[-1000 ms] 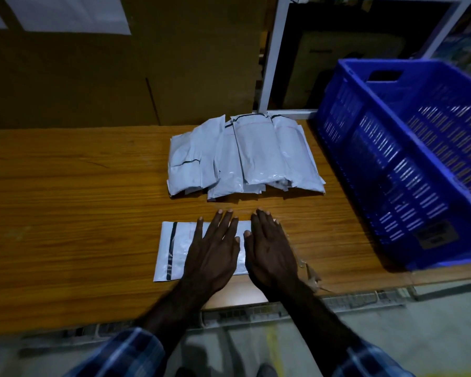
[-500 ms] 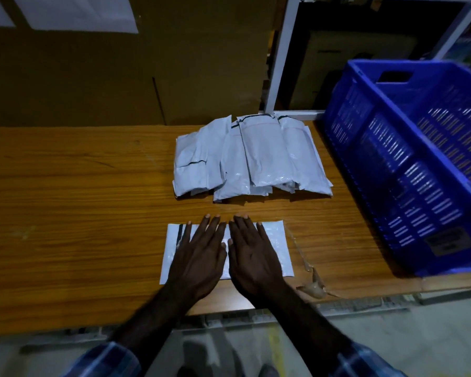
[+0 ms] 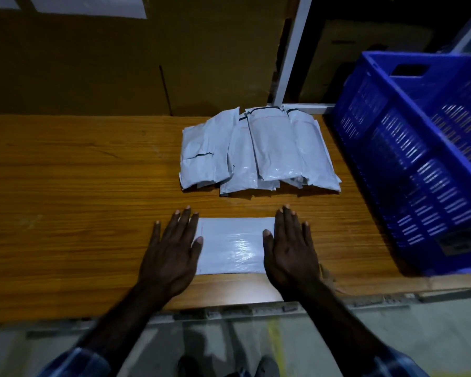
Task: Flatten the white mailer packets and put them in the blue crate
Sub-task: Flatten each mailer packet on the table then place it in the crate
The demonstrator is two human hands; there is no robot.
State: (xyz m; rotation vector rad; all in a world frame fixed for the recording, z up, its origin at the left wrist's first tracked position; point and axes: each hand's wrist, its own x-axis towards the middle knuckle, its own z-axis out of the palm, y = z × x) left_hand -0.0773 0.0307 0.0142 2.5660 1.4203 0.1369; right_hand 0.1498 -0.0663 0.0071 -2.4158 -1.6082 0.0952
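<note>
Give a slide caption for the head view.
Left hand and right hand press flat white plastic mailer packet on wooden table.

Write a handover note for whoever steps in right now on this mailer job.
Left hand and right hand: both flat, pressing opposite ends of one white mailer near the table's front edge.
Pile of mailers waits behind it, unflattened.
Blue crate stands to the right; no mailers visible inside.
Done: this packet looks flat.
Left: crate it, then work through the pile.
</note>
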